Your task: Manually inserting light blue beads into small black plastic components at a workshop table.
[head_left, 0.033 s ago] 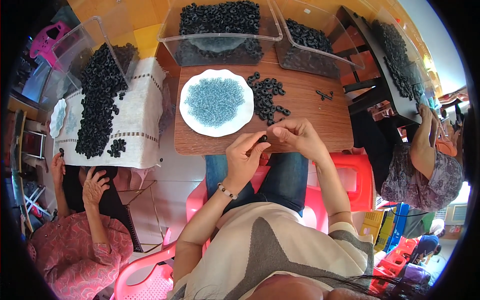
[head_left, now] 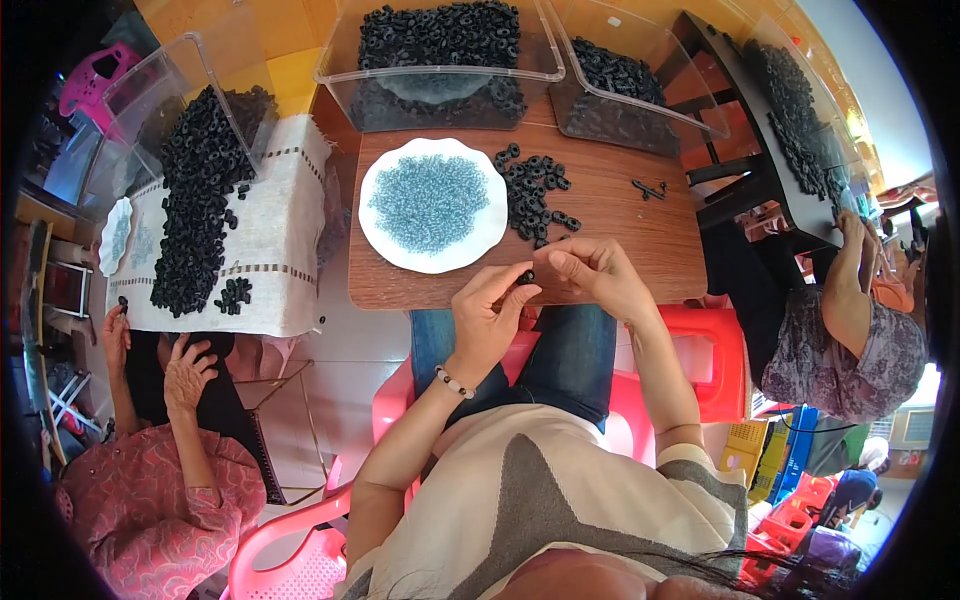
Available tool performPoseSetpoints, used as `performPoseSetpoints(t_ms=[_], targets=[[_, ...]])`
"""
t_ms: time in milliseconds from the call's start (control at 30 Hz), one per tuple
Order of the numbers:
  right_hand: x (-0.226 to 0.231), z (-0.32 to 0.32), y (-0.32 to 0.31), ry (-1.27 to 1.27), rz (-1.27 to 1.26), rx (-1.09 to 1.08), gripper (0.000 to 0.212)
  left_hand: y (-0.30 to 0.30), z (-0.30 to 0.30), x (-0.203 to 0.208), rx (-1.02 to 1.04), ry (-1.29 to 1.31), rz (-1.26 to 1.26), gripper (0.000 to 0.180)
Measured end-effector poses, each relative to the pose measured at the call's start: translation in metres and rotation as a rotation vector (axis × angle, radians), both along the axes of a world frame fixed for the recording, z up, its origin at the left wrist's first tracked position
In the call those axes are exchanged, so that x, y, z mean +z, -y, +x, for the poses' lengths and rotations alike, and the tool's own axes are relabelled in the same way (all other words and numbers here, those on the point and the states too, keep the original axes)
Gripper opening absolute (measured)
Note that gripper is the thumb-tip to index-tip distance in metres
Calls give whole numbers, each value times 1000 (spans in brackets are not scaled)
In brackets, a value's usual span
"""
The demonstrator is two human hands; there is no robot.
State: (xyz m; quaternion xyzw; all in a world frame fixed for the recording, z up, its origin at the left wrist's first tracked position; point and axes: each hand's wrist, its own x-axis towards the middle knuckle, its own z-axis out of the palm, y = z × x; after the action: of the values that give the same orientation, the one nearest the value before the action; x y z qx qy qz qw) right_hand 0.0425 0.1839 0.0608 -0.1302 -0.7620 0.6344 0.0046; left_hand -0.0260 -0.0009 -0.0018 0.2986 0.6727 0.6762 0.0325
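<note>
A: Black rubber, a single small ring (head_left: 526, 276), sits just below the centre of the frame, pinched between the fingertips of the left hand (head_left: 487, 318) and the right hand (head_left: 592, 277). Both hands are closed on it at the near edge of the wooden table (head_left: 640, 235).

B: So which step is this?

A: I'd judge it the fitting step: one ring held up and being worked on, perhaps with one of the pale blue pieces from the white plate (head_left: 433, 204) above and to the left. I cannot tell if a blue piece is already in the fingers.

B: And the next move?

A: Likely a firm, square press of the two parts, then a reach up to the loose pile of rings (head_left: 535, 192) right of the plate.
</note>
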Motion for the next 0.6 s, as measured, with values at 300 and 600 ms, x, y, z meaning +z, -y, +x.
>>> performPoseSetpoints(t_ms=[300, 600], targets=[[-5, 14, 7, 73, -334, -119, 33, 1, 0, 2, -13, 36, -3, 27], [-24, 21, 13, 11, -430, -195, 29, 1, 1, 1, -28, 33, -13, 29]])
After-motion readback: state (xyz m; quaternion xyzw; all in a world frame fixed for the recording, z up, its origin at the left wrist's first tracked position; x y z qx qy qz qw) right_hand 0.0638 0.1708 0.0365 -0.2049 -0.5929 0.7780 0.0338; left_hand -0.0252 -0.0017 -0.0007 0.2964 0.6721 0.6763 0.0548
